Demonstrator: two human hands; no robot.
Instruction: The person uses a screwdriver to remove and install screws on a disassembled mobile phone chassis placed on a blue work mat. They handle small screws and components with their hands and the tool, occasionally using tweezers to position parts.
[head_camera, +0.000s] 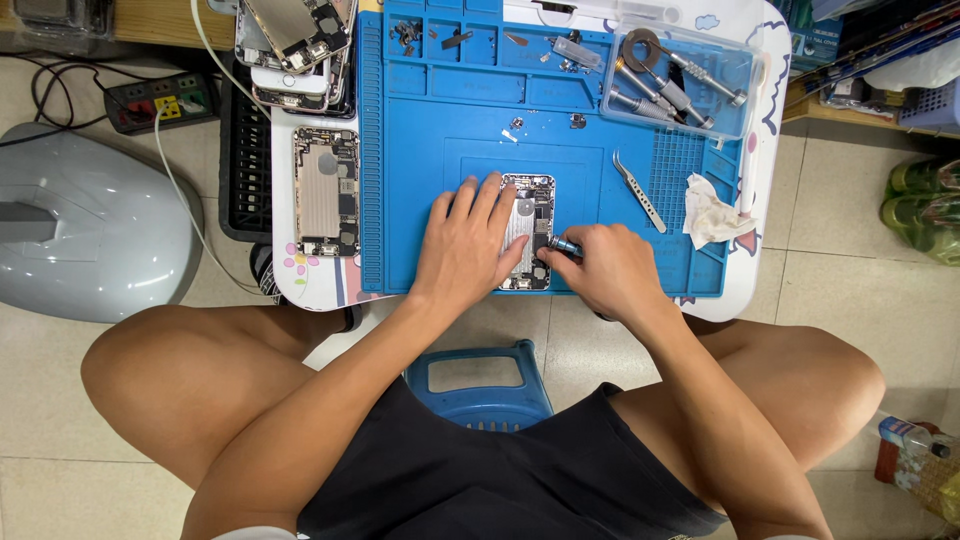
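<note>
An opened phone body (530, 215) with its inner parts showing lies on a blue work mat (420, 150). My left hand (467, 240) rests flat over the phone's left half and holds it down. My right hand (605, 270) grips a small screwdriver (563, 246) whose tip points into the phone's right side, near its lower half. Metal tweezers (638, 190) lie on the mat just right of the phone, and a crumpled white tissue (712, 212) sits beyond them.
A second opened phone (325, 190) lies on the white table left of the mat, with a stack of phone shells (295, 45) behind it. A clear box of screwdriver parts (680, 80) stands at the mat's far right. A blue stool (480, 385) is between my knees.
</note>
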